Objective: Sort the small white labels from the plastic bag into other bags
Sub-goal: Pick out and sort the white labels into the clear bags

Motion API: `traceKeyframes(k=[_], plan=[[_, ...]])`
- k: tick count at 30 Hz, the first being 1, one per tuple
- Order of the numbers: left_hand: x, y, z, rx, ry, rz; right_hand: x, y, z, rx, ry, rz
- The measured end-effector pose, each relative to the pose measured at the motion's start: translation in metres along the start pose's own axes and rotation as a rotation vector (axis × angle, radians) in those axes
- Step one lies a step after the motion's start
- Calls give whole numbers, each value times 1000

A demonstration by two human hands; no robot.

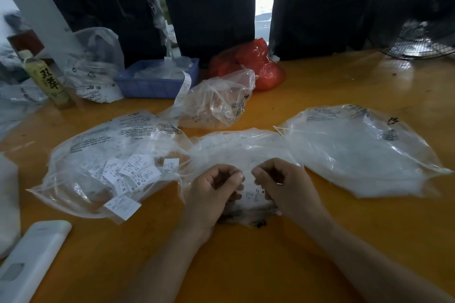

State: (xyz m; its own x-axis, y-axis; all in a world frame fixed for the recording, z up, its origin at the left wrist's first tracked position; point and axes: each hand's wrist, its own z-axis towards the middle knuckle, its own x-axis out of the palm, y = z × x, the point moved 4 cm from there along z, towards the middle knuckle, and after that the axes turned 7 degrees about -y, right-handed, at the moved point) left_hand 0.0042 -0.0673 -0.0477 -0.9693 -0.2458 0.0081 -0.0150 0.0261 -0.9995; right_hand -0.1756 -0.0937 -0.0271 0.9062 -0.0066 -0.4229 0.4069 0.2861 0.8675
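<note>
A clear plastic bag [236, 147] full of small white labels lies in the middle of the orange table [344, 229]. My left hand [211, 192] and my right hand [283, 187] sit over its near end with fingers curled, pinching the plastic and a wad of labels [253, 195] between them. A second clear bag [105, 155] at the left holds several loose size labels [138, 172]. To the right lies a third clear bag [357, 152], looking whitish inside. A crumpled clear bag [219, 103] sits behind the middle one.
A blue basket [152, 81] with a paper strip stands at the back, beside a red plastic bag [256, 64] and a printed white bag [96, 66]. A green bottle [46, 79] stands at far left. A white remote-like device [32, 256] lies near left. A fan [418, 19] stands at back right.
</note>
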Motion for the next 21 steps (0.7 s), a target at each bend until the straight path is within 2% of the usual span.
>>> traceKeyframes(k=[3,5,8,13,16,21], plan=[[1,0,-2,20,24,14,2,2,-1,-36,11,-95],[-1,0,-1,21,-22,16,3,4,-1,-72,9,-148],[-5,0,2,-45,-87,-147,-3,4,4,-168,-49,-325],[-7,3,7,-123,-108,-378,7,-12,6,-120,205,-641],[-6,3,7,-143,-110,-438,10,-16,4,-74,265,-692],[-4,3,6,-115,-109,-391,12,-12,4,-59,270,-661]])
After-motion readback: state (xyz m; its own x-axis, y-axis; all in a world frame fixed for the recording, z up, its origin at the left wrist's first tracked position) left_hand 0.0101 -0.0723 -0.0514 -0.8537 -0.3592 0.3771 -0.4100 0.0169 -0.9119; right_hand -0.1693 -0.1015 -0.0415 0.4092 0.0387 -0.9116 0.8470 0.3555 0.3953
